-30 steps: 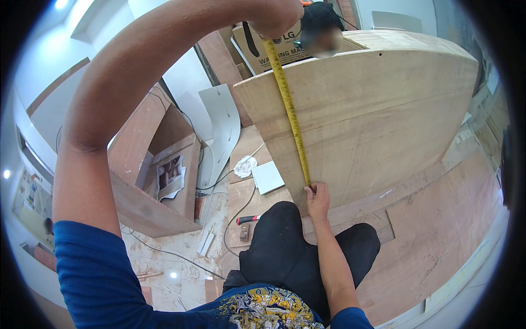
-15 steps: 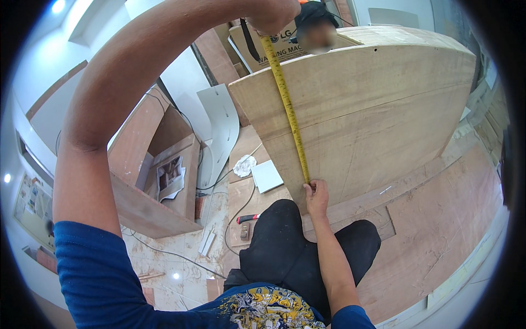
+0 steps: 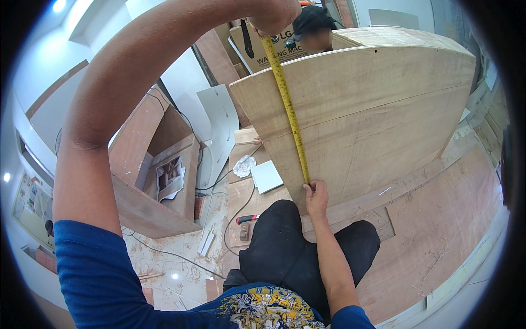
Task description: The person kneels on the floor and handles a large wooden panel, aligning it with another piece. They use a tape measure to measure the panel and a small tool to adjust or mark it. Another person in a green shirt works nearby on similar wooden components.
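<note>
A yellow tape measure (image 3: 290, 112) runs stretched down the face of a large upright plywood panel (image 3: 372, 104). Its lower end is pinched between the thumb and fingers of my right hand (image 3: 316, 198), low on the panel near my knees. My left hand (image 3: 275, 17) is raised above the panel's top edge, closed around the tape's upper end. A black strap (image 3: 247, 39) dangles beside it. The tape's case is mostly hidden by that hand, which the picture's top edge partly cuts off.
Behind the panel is a person in a black cap (image 3: 314, 21), near a cardboard box (image 3: 257, 46). At left stands an open wooden cabinet (image 3: 156, 205) with papers inside. A white tile (image 3: 267, 176), a cable (image 3: 226, 233) and a red-black tool (image 3: 247, 219) lie on the floor.
My hands and the tape hold nearly still. Behind the panel the person's head has shifted slightly. A small pale wood piece, with fingertips by it, has appeared at the panel's left edge.
</note>
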Motion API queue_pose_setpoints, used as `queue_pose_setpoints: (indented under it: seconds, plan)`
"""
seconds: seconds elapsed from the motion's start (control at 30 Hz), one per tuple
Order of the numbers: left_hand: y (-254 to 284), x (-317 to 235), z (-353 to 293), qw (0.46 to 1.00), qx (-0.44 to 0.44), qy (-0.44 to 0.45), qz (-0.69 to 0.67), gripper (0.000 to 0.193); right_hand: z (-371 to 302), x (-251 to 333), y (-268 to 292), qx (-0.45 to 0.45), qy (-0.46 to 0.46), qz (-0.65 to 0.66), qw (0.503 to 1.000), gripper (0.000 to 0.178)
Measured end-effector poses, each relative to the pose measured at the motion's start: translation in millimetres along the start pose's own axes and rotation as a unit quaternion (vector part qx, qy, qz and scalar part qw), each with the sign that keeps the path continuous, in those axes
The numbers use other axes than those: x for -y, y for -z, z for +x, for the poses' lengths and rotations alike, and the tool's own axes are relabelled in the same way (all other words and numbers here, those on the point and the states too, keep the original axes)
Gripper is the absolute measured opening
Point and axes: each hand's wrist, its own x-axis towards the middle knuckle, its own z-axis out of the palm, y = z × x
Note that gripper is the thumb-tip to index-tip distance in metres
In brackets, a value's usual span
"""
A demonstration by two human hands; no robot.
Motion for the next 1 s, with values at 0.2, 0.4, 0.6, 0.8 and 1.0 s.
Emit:
queue_pose_setpoints:
  seconds: [0.2,0.4,0.6,0.8,1.0]
  plan:
    - [0.4,2.1,-6.2,1.000,-0.002,-0.014,0.006,0.033,-4.9,7.4,-6.9,0.008,0.002,0.014,1.000,0.021]
    - [-4.8,1.4,14.3,0.997,-0.061,-0.050,-0.016,0.032,12.0,-11.9,18.2,-0.021,0.005,-0.028,0.999,0.021]
    - [-7.1,9.9,-6.6,0.997,-0.039,-0.057,-0.022,0.032,-5.5,1.1,-12.5,-0.002,0.023,0.002,1.000,0.022]
    - [-6.8,-0.4,1.0,0.997,-0.059,0.023,-0.046,0.028,1.3,-6.7,-1.7,-0.023,0.023,-0.008,0.999,0.022]
    - [-19.5,-7.7,4.8,0.992,-0.126,0.010,0.011,0.015,-2.7,-1.0,-1.3,-0.012,-0.002,-0.019,1.000,0.025]
